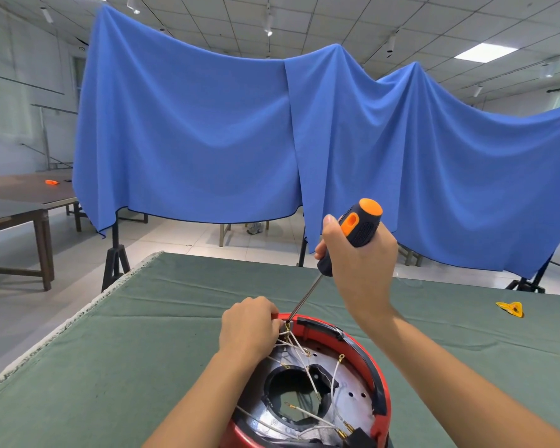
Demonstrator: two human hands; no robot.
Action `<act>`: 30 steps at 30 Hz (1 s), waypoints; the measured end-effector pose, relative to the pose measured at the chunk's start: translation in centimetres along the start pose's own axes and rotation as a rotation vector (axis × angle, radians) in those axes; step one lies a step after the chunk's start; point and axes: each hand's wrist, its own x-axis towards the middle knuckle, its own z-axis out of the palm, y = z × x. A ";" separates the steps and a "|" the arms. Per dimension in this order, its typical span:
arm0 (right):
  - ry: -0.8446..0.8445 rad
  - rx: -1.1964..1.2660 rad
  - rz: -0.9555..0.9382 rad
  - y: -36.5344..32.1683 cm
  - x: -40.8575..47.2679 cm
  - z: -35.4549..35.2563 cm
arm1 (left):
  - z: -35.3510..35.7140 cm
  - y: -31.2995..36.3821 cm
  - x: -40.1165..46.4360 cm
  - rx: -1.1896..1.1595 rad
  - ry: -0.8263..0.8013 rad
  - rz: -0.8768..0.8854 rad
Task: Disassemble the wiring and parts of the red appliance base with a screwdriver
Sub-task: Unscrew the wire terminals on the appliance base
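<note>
Inside red base (380, 379), white wires (304, 357), screwdriver (343, 247)

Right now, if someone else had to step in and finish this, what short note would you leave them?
Right hand grips the screwdriver, tip down at a terminal on the far rim of the red appliance base.
Left hand pinches the white wires at that same spot.
The base sits open on the green table cover.
Done: inside exposed, several wire ends look loose.
Left: free this terminal, then the remaining wiring and parts.
</note>
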 end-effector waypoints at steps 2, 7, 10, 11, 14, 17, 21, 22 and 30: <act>-0.001 0.009 0.006 0.1 0.2 0.0 | 0.0 0.0 0.0 -0.004 0.001 0.001; 0.011 -0.017 0.022 0.5 1.7 1.2 | 0.1 0.0 0.1 -0.011 -0.006 0.000; 0.008 -0.050 0.024 1.1 2.8 2.5 | 0.0 -0.1 0.1 -0.030 -0.005 -0.001; 0.002 -0.052 0.033 1.3 3.2 3.0 | 0.0 -0.1 0.2 -0.033 -0.005 0.002; -0.025 -0.066 0.068 1.7 4.2 4.5 | -0.1 -0.2 0.1 -0.030 -0.008 0.011; -0.048 -0.117 0.109 2.2 5.0 5.7 | -0.2 -0.2 0.1 -0.027 -0.017 0.013; -0.064 -0.145 0.148 3.0 5.9 6.9 | -0.2 -0.2 0.1 -0.003 -0.012 0.013; -0.063 -0.154 0.157 3.3 6.2 7.1 | -0.2 -0.2 0.1 -0.001 -0.012 0.014; -0.054 -0.227 0.226 3.6 6.8 7.2 | 0.0 -0.3 0.0 0.012 -0.005 0.024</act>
